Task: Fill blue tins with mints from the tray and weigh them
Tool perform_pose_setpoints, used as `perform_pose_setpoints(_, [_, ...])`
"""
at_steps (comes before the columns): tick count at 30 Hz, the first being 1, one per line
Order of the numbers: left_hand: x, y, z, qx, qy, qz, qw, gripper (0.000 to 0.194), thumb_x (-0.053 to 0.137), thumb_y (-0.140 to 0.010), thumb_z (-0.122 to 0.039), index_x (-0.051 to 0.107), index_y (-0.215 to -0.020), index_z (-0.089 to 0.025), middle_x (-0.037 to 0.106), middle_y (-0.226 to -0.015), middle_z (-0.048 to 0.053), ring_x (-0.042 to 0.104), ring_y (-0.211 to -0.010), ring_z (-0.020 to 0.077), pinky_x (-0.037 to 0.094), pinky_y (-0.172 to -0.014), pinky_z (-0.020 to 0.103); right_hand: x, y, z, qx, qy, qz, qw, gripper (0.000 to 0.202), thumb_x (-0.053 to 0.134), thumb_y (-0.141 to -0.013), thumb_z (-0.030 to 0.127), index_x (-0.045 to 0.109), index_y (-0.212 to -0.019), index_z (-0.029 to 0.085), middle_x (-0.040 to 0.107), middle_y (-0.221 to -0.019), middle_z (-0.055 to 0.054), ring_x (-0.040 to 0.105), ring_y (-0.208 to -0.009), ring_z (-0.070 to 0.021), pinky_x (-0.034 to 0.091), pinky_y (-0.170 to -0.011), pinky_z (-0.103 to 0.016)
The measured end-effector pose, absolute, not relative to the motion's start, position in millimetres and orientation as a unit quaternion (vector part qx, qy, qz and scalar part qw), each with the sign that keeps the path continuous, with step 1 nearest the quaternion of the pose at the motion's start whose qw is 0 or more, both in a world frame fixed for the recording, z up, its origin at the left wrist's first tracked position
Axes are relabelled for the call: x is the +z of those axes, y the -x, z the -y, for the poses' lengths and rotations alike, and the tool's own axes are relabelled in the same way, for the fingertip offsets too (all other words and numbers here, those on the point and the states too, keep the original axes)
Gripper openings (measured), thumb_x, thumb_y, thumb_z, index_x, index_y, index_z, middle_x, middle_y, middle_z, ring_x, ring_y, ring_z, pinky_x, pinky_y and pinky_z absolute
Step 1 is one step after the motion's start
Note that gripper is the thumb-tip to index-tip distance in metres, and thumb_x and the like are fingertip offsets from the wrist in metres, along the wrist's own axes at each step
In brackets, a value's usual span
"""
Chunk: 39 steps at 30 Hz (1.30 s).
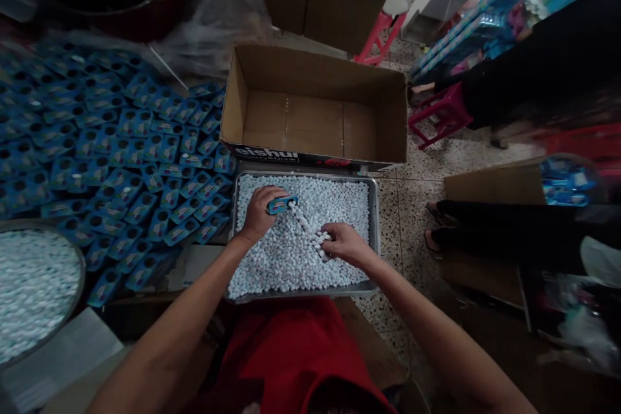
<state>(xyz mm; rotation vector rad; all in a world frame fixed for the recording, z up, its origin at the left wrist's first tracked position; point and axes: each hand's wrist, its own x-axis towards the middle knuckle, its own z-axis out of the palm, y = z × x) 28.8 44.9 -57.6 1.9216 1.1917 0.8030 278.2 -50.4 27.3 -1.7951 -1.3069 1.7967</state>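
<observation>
At the far left a round pan (33, 297) holds small white pellets, and beside it a wide spread of blue packs (111, 149) lies overlapping on the floor, each with a dark round hole; their print is too small to read. Next comes the metal tray (374, 233), filled edge to edge with the same white pellets (291, 259). The left hand (257, 213) rests on them with its fingers closed around a small blue container (282, 205), mouth turned to the right. From that mouth a line of pellets runs down to the right hand (345, 244), which lies curled and loosely closed on the heap, seemingly pinching or pushing the end of the line (the fingertips are hidden, so the grip itself cannot be told). To fill well, I judge the container should stay low and steady against the heap while the right hand feeds pellets in single file, so none jam at the mouth. Behind the tray stands an open cardboard box (315, 116), its front printed "eishui" above smaller illegible words. Further right, a pink stool (439, 113) and another person's sandalled feet (436, 226).
</observation>
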Motion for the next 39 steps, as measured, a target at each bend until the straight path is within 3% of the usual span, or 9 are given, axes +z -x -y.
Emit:
perform_pose_setpoints(4, [-62.6, -29.8, -45.5, 0.308, -0.746, -0.459, 0.371, 0.047, 0.055, -0.074, -0.004, 0.074, -0.113, -0.022, 0.073, -0.118, 0.007, 0.06, -0.12, 0.0249, 0.044, -0.109, 0.044, 41.7, -269.3, 30.9, 0.666, 0.621, 0.397, 0.113, 0.004, 0.061, -0.07, 0.019, 0.064, -0.067, 0.016, 0.057, -0.046, 0.003, 0.048, -0.039, -0.0095, 0.03, -0.043, -0.019])
perform_pose_setpoints(8, [-70.1, -32.3, -45.3, 0.299, -0.743, -0.458, 0.385, 0.049, 0.056, -0.072, -0.002, 0.074, -0.112, -0.023, 0.073, -0.117, 0.006, 0.06, -0.12, 0.0248, 0.044, -0.11, 0.044, 54.7, -258.7, 11.2, 0.687, 0.625, 0.358, 0.098, 0.015, 0.069, -0.071, 0.021, 0.062, -0.059, 0.017, 0.055, -0.04, 0.003, 0.045, -0.035, -0.0089, 0.03, -0.04, -0.02])
perform_pose_setpoints(15, [-77.8, -36.0, -39.8, 0.312, -0.72, -0.468, 0.406, 0.041, 0.059, -0.077, -0.006, 0.073, -0.112, -0.023, 0.072, -0.117, 0.008, 0.061, -0.121, 0.0251, 0.046, -0.11, 0.045, 60.8, -279.0, 23.5, 0.724, 0.61, 0.299, 0.117, 0.025, 0.079, -0.073, 0.034, 0.078, -0.088, 0.014, 0.062, -0.051, 0.002, 0.049, -0.04, -0.0096, 0.032, -0.042, -0.021])
perform_pose_setpoints(18, [-84.4, -32.4, -22.3, 0.359, -0.676, -0.503, 0.402, 0.032, 0.065, -0.084, -0.017, 0.069, -0.115, -0.021, 0.069, -0.122, 0.009, 0.062, -0.122, 0.0256, 0.048, -0.111, 0.046, 43.2, -302.6, 59.6, 0.613, 0.68, 0.394, 0.083, 0.026, 0.073, -0.081, 0.031, 0.076, -0.102, 0.015, 0.065, -0.058, 0.001, 0.054, -0.046, -0.0123, 0.035, -0.048, -0.023])
perform_pose_setpoints(22, [-103.2, -33.4, 17.8, 0.424, -0.603, -0.568, 0.366, 0.038, 0.067, -0.092, -0.032, 0.059, -0.129, -0.023, 0.062, -0.134, 0.012, 0.056, -0.133, 0.0264, 0.042, -0.118, 0.05, -7.2, -320.1, 111.6, 0.309, 0.766, 0.554, -0.104, 0.022, 0.06, -0.093, 0.02, 0.072, -0.112, 0.017, 0.074, -0.077, -0.007, 0.068, -0.071, -0.0206, 0.038, -0.061, -0.027])
perform_pose_setpoints(26, [-122.4, -60.3, 46.3, 0.424, -0.596, -0.61, 0.305, 0.04, 0.062, -0.095, -0.04, 0.055, -0.132, -0.024, 0.055, -0.142, 0.014, 0.052, -0.137, 0.0283, 0.04, -0.119, 0.052, -54.1, -296.2, 137.6, 0.255, 0.732, 0.601, -0.194, 0.027, 0.045, -0.099, 0.009, 0.065, -0.116, 0.014, 0.076, -0.095, -0.015, 0.07, -0.087, -0.0231, 0.04, -0.068, -0.029])
perform_pose_setpoints(32, [-121.3, -134.9, 46.7, 0.447, -0.557, -0.631, 0.303, 0.044, 0.062, -0.097, -0.035, 0.05, -0.138, -0.024, 0.048, -0.149, 0.016, 0.044, -0.144, 0.0293, 0.037, -0.12, 0.053, -90.7, -249.7, 127.3, 0.326, 0.782, 0.526, -0.078, 0.026, 0.046, -0.096, 0.015, 0.064, -0.115, 0.015, 0.073, -0.083, -0.008, 0.067, -0.073, -0.0213, 0.037, -0.065, -0.028])
perform_pose_setpoints(36, [-106.7, -146.0, 35.1, 0.512, -0.515, -0.587, 0.359, 0.043, 0.07, -0.092, -0.034, 0.057, -0.132, -0.025, 0.056, -0.14, 0.011, 0.054, -0.134, 0.0272, 0.042, -0.117, 0.048, -97.3, -260.7, 128.9, 0.402, 0.789, 0.456, 0.09, 0.037, 0.05, -0.081, 0.015, 0.065, -0.115, 0.016, 0.064, -0.068, 0.001, 0.061, -0.066, -0.0181, 0.038, -0.063, -0.025])
perform_pose_setpoints(39, [-94.0, -120.4, 22.1, 0.484, -0.548, -0.57, 0.376, 0.034, 0.074, -0.088, -0.031, 0.065, -0.12, -0.024, 0.064, -0.127, 0.008, 0.061, -0.124, 0.0255, 0.046, -0.112, 0.045, -83.4, -277.8, 136.6, 0.461, 0.76, 0.419, 0.188, 0.041, 0.051, -0.076, 0.02, 0.065, -0.114, 0.016, 0.056, -0.062, 0.004, 0.056, -0.06, -0.0164, 0.041, -0.06, -0.024])
